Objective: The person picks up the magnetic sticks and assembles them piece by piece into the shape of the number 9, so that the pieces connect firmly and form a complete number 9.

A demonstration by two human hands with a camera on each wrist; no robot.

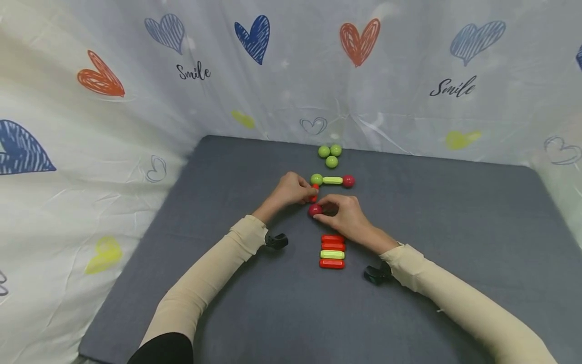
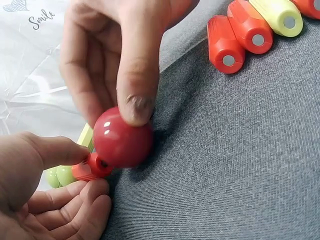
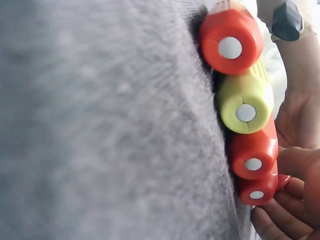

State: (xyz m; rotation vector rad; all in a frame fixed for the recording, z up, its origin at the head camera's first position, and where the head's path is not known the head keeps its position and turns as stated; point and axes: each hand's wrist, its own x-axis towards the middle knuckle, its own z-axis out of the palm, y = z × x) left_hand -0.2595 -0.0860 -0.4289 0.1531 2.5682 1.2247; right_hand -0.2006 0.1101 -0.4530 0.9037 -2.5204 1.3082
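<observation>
My left hand (image 1: 291, 190) pinches a red magnetic rod (image 1: 315, 192) between thumb and fingers. The rod's far end meets a green ball (image 1: 316, 179), which adjoins a yellow-green rod (image 1: 333, 180) with a dark red ball (image 1: 348, 181) at its other end. My right hand (image 1: 344, 213) holds another dark red ball (image 1: 314, 211) by thumb and fingertips, near the red rod's close end. In the left wrist view, this red ball (image 2: 122, 139) is right by the red rod (image 2: 91, 168); whether they touch I cannot tell.
Several rods lie side by side nearer me: red ones (image 1: 332, 264) and a yellow-green one (image 1: 332, 254), with pale discs on their ends. Three green balls (image 1: 331, 162) sit at the back of the grey table (image 1: 436, 222). Behind hangs a printed white sheet (image 1: 300, 76).
</observation>
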